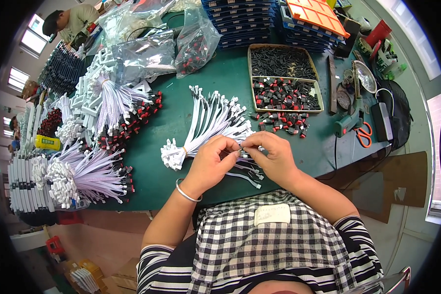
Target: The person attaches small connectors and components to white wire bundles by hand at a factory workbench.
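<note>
My left hand [213, 160] and my right hand [273, 154] meet over the table's front part, thumbs and forefingers pinched close together. Between the fingertips is a small dark piece at the end of a thin wire; its exact kind is too small to tell. Beneath and behind my hands lies a bundle of white cables [206, 128], tied with a band, with white plugs at its left end and loose ends fanned out to the right. Just beyond my right hand, small black-and-red connectors [284, 123] are scattered on the green table [147, 171].
A box [321, 100] holds black sleeves and black-and-red parts. Finished-looking cable bundles [83, 176] pile up at left. Blue trays [240, 24] are stacked at the back. A green hot-air tool [347, 125], orange-handled scissors [364, 134] and a power strip [381, 121] lie at right. Another person [76, 22] sits far left.
</note>
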Action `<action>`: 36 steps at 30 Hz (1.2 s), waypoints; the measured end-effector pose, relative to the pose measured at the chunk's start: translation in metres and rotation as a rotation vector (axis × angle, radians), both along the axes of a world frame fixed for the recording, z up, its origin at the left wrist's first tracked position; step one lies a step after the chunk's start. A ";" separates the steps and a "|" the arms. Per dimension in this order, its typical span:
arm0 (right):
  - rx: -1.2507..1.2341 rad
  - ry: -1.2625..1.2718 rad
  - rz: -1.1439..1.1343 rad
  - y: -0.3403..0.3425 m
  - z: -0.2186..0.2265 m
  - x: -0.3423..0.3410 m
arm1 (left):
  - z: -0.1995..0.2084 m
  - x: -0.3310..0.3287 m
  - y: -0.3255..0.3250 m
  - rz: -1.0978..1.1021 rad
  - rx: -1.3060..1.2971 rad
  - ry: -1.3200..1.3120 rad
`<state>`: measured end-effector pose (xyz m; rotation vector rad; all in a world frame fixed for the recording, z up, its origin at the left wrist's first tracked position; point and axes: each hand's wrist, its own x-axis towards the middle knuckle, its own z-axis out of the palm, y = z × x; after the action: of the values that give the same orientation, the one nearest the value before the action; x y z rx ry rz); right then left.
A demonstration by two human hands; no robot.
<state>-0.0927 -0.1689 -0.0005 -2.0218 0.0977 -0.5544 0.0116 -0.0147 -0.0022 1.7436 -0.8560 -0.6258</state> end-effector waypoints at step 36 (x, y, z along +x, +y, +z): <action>-0.395 -0.040 -0.046 0.000 -0.011 -0.008 | -0.004 0.000 0.000 -0.019 -0.036 -0.090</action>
<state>-0.1009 -0.1692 -0.0118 -2.3941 0.0096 -0.6844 0.0112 -0.0144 -0.0065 1.7436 -0.9417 -0.5453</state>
